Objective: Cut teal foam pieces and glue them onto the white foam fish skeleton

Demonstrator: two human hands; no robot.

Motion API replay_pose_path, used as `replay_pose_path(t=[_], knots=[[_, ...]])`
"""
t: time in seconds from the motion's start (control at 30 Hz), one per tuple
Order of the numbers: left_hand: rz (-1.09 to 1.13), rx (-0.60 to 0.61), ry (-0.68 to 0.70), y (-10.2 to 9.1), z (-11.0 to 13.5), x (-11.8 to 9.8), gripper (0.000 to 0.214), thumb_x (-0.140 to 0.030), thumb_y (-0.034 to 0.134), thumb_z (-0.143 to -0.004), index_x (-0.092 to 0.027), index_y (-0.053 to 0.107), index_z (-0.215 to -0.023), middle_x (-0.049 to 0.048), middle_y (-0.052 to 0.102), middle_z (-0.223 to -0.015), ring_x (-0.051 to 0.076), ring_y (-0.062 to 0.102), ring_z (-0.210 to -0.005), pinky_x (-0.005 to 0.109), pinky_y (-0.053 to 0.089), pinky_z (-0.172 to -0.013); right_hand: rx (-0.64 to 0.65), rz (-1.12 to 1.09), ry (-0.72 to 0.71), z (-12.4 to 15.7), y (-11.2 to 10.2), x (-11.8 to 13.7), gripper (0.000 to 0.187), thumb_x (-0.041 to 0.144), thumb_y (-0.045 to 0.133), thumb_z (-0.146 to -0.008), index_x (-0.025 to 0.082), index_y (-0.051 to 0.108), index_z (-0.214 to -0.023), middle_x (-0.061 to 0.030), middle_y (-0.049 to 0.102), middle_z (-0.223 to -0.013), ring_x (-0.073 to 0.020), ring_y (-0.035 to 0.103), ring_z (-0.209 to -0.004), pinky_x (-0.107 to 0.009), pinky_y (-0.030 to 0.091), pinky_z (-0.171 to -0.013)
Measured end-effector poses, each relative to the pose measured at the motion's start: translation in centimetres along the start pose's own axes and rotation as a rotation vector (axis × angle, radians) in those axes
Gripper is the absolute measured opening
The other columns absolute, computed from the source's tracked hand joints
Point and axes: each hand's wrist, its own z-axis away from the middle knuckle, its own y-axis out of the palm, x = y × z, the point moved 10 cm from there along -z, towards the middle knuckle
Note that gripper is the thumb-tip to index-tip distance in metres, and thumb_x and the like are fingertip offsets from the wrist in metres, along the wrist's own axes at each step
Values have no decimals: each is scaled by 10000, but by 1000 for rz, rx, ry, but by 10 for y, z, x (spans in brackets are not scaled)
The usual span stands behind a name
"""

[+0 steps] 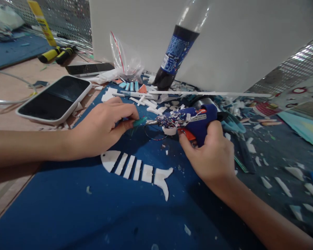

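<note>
My right hand (pixel 215 152) grips a blue glue gun (pixel 203 124), its fingers around the handle by the orange trigger. Speckled bits cover the front of the gun, and its metal nozzle points left. A thin teal strip (pixel 139 122) is pinched between the thumb and fingers of my left hand (pixel 101 125), its end at the nozzle tip; I cannot tell whether they touch. Below them on the blue mat (pixel 94 215), flat white pieces lie spaced in a row as a fish, from a head (pixel 110 160) with a dark eye dot to a forked tail (pixel 162 177).
A part-full soda bottle (pixel 176 52) stands behind the gun amid white scraps. At left are a white-cased phone (pixel 56 99), another dark phone (pixel 90 68), yellow-black cutters (pixel 50 55) and a yellow tube (pixel 43 24). A long white strip (pixel 224 94) crosses the back; more scraps litter the right.
</note>
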Motion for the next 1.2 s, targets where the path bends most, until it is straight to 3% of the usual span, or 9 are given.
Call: replay_pose_path(t=[0.4, 0.73, 1.2], knots=[[-3, 6, -13, 0, 0, 2, 148, -85, 434, -844, -159, 560, -825, 6, 569, -752, 121, 456, -754, 214, 327, -609, 29, 8, 33, -2, 1, -2, 328, 467, 570, -705, 221, 360, -763, 12, 412, -521, -180, 443, -454, -271, 275, -417], [-22, -27, 46, 0, 2, -1, 180, -79, 416, -849, -169, 569, -821, 9, 597, -766, 132, 464, -765, 238, 358, -656, -38, -9, -24, -1, -4, 3, 350, 497, 576, -711, 225, 361, -762, 14, 428, -536, -161, 433, -435, -266, 277, -408], [5, -3, 53, 0, 2, -2, 211, -108, 422, -866, -171, 623, -854, 24, 633, -807, 136, 491, -805, 250, 392, -707, 49, -33, 101, -2, 2, -5, 402, 512, 607, -665, 229, 333, -744, 1, 441, -553, -184, 467, -483, -285, 301, -445]])
